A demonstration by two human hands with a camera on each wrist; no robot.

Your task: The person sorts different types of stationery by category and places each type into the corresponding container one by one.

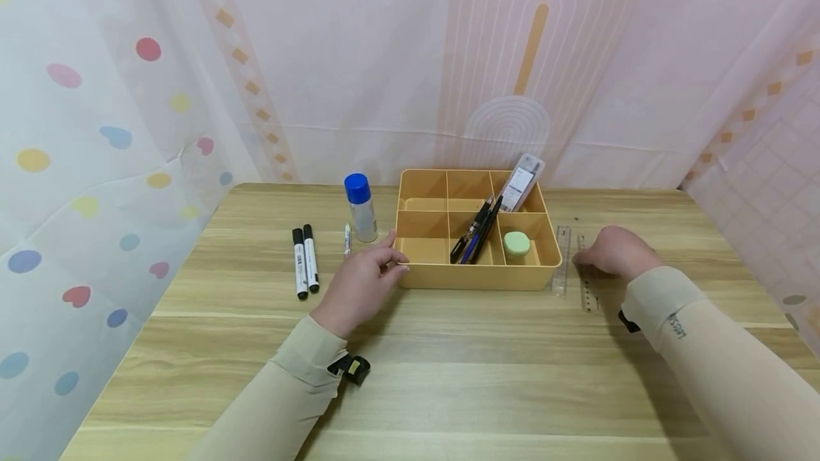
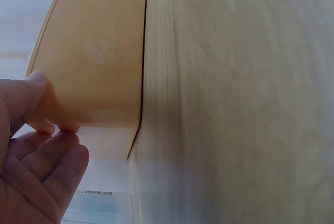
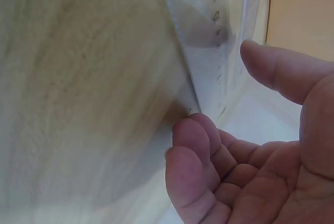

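A yellow compartment organizer stands on the table. My left hand grips its front left corner, thumb at the rim and fingers around the side wall. Over on the right, a clear ruler lies flat beside my right hand. In the right wrist view the bent fingertips are right at this ruler's edge, while the thumb stands apart from them. A second clear ruler lies between that one and the organizer. Several dark pens lean inside the organizer.
In the organizer sit a pale green rounded object and a clear labelled case. Left of it are a blue-capped bottle, a small white stick-like item and two black-capped markers. A patterned curtain hangs behind the table.
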